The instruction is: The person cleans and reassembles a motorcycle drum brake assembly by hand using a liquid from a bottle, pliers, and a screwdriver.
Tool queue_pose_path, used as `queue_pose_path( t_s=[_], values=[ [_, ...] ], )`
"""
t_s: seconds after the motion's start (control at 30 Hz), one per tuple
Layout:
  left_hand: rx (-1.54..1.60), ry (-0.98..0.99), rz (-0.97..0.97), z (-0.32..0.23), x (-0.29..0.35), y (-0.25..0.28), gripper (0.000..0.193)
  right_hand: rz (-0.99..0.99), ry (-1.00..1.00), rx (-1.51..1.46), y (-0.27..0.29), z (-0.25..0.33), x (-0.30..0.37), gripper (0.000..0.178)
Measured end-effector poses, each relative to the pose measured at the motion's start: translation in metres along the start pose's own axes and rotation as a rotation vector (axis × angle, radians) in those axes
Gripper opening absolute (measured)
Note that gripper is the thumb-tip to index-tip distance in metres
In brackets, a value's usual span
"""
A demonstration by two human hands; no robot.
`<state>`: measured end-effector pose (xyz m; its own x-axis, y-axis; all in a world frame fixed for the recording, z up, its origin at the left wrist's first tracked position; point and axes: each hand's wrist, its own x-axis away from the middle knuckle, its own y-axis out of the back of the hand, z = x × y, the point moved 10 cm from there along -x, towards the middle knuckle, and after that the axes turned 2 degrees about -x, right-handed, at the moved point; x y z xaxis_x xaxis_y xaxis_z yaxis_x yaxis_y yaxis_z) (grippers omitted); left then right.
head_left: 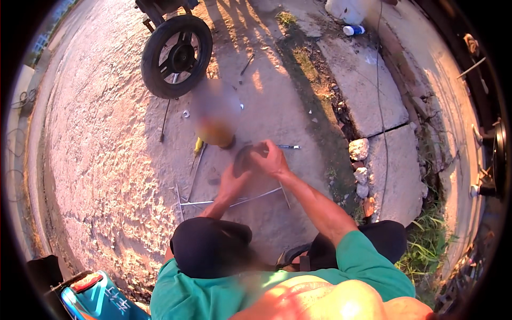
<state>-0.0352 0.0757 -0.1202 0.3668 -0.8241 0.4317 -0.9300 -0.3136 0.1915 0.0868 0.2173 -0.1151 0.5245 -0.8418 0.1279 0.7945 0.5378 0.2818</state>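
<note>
A dark, rounded part (245, 158), blurred, is held between my two hands. My left hand (236, 180) grips its near left side, and my right hand (271, 159) closes on its right side with bent fingers. Just beyond it stands a brownish-yellow object (214, 132), too smeared to name. A screwdriver with a yellow handle (199, 145) lies to the left of that. Right of my right hand is a slim dark-and-white stick-like tool (289, 146). Thin metal rods (260, 196) lie on the ground under my forearms.
A black-tyred wheel (150, 74) on a vehicle stands ahead at the left. A long dark rod (165, 120), a small white ring (185, 113) and another slim tool (247, 63) lie on the concrete. Stones (359, 150) and a concrete slab (394, 181) border the right.
</note>
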Motion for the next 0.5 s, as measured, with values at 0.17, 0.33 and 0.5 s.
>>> queue_pose_path(
  t_s=[0.17, 0.33, 0.5],
  values=[
    [0.187, 0.073, -0.021, -0.028, 0.016, 0.011, 0.044, -0.061, -0.021, -0.180, 0.014, -0.004, -0.019, 0.037],
    [0.420, -0.042, 0.060, 0.011, -0.003, 0.008, 0.050, 0.077, -0.562, -0.734, -0.002, -0.069, -0.005, 0.042],
    [0.631, -0.037, 0.232, -0.012, 0.002, -0.002, 0.060, 0.506, -0.503, -1.264, -0.048, -0.010, 0.019, 0.061]
  ],
)
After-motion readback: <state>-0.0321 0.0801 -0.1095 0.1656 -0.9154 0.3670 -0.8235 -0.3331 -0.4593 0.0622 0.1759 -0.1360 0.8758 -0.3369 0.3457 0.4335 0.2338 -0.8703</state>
